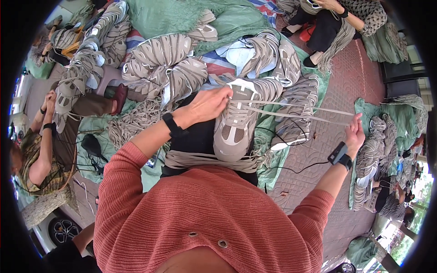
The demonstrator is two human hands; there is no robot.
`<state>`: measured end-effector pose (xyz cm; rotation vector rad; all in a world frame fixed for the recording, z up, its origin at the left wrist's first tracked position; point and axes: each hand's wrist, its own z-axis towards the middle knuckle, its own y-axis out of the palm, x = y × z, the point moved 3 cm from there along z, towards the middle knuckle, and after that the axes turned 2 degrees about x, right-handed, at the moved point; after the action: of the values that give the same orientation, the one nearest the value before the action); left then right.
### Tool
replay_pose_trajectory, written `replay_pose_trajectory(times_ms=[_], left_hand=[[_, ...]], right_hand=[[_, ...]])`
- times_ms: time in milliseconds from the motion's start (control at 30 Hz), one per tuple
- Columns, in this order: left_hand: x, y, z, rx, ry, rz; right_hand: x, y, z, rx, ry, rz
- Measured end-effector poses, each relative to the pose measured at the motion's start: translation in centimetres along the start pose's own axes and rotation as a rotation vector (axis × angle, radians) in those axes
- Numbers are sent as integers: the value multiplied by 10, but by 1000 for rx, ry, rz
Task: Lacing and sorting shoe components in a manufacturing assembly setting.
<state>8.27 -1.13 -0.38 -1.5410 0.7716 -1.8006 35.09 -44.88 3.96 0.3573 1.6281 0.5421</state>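
Coral ribbed sweater [205,204] is seen nearest the camera, filling the lower middle of the frame. Just above it, a bundle of beige laces [207,161] is laid across the lap. Beige-and-brown shoe upper [232,136] is placed at frame centre, over dark trousers [193,139]; its long axis is set nearly up-down in the frame, toe toward the lower edge, white tongue at top.

Left hand [209,105] is nearer: shoe upper is located directly to its right and touched by it. Its fingers are closed on the upper left side of the lacing area; whether a lace is also pinched cannot be told. Right hand [354,135] is held well apart, right of frame centre; shoe upper is located to its left, slightly higher at the tongue end. Pale lace strands [309,106] are stretched across from the eyelets to its curled fingers, by which they appear gripped; exact finger contact too small to tell.

Containers: none is clearly shown open. Green sack-like cloth [159,18] is spread at upper middle, contents hidden. Stacked shoe uppers [159,50] are piled below it; loose laces [136,120] are heaped left of centre. More stacked pieces [369,166] are lined up at right.
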Motion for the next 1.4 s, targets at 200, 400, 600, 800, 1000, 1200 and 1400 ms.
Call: replay_pose_trajectory(times_ms=[200, 400, 600, 800, 1000, 1200, 1400], left_hand=[[12, 1, 24, 201, 203, 53], [18, 17, 39, 134, 121, 86], [-4, -12, 23, -33, -202, -1252], [-76, -95, -60, 546, -513, -1189], [-99, -103, -117, 165, -635, 489], [-38, -53, -28, 386, -80, 22], [13, 12, 42, 197, 63, 152]], right_hand=[[61, 91, -30, -64, 68, -973], [151, 163, -89, -767, 199, -1360], [165, 201, -115, -933, 284, -1127], [179, 195, -113, -592, 441, -658], [217, 184, -116, -345, 144, -537], [222, 185, -143, -449, 96, -736], [209, 180, -147, -381, 309, -743]])
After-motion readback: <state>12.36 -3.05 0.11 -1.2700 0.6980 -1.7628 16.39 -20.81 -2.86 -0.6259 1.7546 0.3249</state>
